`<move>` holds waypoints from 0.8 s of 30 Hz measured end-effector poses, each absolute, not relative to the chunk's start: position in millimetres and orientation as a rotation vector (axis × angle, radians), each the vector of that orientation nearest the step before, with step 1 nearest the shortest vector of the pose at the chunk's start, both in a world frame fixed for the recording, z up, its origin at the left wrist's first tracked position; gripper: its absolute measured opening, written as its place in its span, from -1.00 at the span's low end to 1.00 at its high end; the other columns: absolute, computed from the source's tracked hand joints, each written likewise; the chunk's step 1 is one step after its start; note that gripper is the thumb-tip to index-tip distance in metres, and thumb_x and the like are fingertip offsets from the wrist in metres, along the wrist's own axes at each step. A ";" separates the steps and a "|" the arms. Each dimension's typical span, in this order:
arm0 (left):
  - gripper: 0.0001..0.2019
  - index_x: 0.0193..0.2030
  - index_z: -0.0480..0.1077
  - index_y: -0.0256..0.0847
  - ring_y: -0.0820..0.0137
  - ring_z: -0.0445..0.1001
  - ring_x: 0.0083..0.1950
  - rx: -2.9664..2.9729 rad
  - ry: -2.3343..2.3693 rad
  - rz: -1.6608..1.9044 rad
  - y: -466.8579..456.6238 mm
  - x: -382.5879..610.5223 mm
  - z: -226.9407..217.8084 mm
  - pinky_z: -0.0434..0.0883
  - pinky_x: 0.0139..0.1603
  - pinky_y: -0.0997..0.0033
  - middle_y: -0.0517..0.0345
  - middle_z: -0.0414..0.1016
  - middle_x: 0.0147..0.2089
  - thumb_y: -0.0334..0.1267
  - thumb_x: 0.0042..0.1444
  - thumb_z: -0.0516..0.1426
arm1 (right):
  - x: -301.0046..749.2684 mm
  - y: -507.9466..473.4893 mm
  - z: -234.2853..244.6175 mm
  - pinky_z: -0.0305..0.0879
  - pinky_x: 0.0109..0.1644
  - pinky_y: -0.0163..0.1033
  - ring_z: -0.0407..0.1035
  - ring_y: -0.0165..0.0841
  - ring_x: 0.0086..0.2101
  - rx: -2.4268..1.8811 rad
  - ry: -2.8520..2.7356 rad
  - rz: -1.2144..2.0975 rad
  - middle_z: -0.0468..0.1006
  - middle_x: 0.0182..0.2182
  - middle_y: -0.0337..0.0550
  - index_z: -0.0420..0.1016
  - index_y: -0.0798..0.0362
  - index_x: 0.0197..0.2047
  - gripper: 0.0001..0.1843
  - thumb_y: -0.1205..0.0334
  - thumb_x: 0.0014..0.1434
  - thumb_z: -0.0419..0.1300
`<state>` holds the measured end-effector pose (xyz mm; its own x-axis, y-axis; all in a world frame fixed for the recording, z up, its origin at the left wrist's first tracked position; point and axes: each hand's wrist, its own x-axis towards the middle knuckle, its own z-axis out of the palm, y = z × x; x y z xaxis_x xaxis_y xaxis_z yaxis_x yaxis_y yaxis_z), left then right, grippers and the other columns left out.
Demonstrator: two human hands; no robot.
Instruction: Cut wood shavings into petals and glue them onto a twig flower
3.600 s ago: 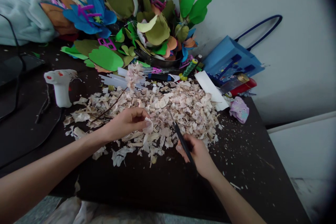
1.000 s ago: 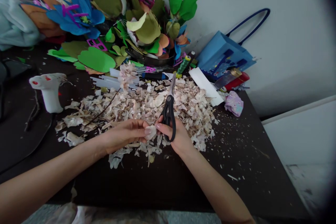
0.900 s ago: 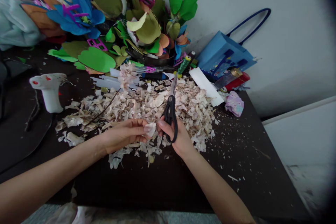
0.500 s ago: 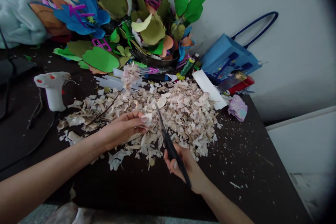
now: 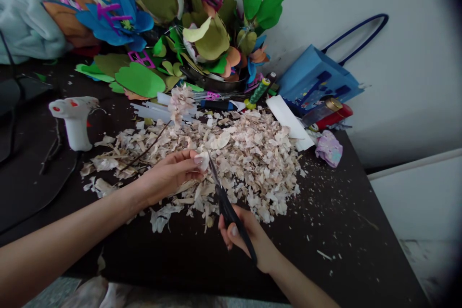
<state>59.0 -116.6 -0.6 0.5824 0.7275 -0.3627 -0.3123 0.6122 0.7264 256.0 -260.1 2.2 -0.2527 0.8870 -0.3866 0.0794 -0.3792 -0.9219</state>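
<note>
My left hand [image 5: 176, 171] pinches a small whitish petal-like piece [image 5: 203, 160] between thumb and fingers. In my right hand [image 5: 245, 236] are black-handled scissors [image 5: 228, 207], their blades pointing up and left. The blade tips are right at the edge of the piece; whether they touch it I cannot tell. Below and behind both hands spreads a heap of pale beige and pinkish scraps [image 5: 260, 159], thin and petal-like. A brown stem with a pale pink flower head [image 5: 180, 103] lies across the heap, behind my left hand.
A white glue gun [image 5: 76, 122] with a cord stands left. Translucent sticks [image 5: 151, 111] lie behind the heap. Colourful cloth-like flowers [image 5: 209, 41] fill the back. A blue bag [image 5: 317, 77], green thread spool [image 5: 259, 92], white strip [image 5: 290, 122] and crumpled lilac piece [image 5: 329, 148] are to the right.
My right hand has moved the scissors left, bringing the blades up to the piece in my left hand. My left hand has stayed almost still. The view has shifted slightly.
</note>
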 end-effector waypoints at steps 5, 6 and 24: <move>-0.75 -0.41 0.40 -0.22 0.36 0.50 -0.26 0.668 0.749 0.650 -118.2 60.0 0.6 0.42 -0.13 0.32 0.15 0.53 -0.35 -0.19 -0.05 0.38 | 252.3 -258.2 2.5 0.23 -0.47 -0.31 0.19 -0.46 -0.58 -1.365 -1.168 1.710 0.30 -0.58 -0.26 0.31 0.10 -0.35 -0.35 -0.42 0.06 0.14; -0.74 -0.41 0.40 -0.22 0.36 0.50 -0.25 0.668 0.754 0.647 -118.3 60.0 0.5 0.42 -0.12 0.32 0.15 0.53 -0.35 -0.19 -0.05 0.38 | 252.0 -258.3 2.7 0.23 -0.47 -0.31 0.19 -0.47 -0.58 -1.366 -1.161 1.715 0.30 -0.58 -0.26 0.31 0.10 -0.35 -0.35 -0.42 0.06 0.14; -0.76 -0.39 0.41 -0.23 0.34 0.52 -0.23 0.687 0.764 0.658 -118.7 60.7 -2.9 0.43 -0.12 0.32 0.13 0.53 -0.33 -0.20 -0.02 0.37 | 249.0 -259.3 0.0 0.19 -0.48 -0.33 0.19 -0.48 -0.60 -1.379 -1.093 1.729 0.29 -0.61 -0.30 0.31 0.10 -0.37 -0.35 -0.43 0.06 0.13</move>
<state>60.7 -118.7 -2.9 0.5517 0.7377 -0.3891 -0.2744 0.6011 0.7506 249.0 -259.3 0.0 -0.2245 0.8788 -0.4211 0.0038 -0.4313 -0.9022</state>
